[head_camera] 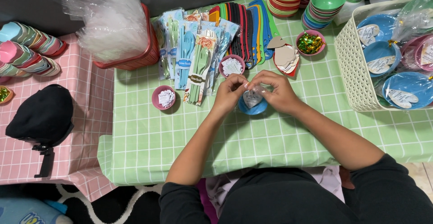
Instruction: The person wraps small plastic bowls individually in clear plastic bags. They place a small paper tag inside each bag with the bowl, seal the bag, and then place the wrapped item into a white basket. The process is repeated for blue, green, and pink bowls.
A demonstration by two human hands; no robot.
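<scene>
My left hand (229, 93) and my right hand (276, 91) meet over a small blue bowl (252, 108) wrapped in clear plastic, which rests on the green checked tablecloth (189, 133). Both hands pinch the gathered plastic at the top of the bowl. A pale card shows inside the wrap. Just beyond my hands stand a small pink bowl of white paper tags (232, 65) and a row of packaged cutlery sets (195, 55).
A white basket (351, 66) of wrapped blue and pink bowls stands at right. Stacked coloured bowls (324, 5), combs (246, 23), a bowl of gold ties (310, 42), heart cards (286, 57) and another pink tag bowl (164, 97) sit behind. A red basket of plastic bags (115, 25) is at left.
</scene>
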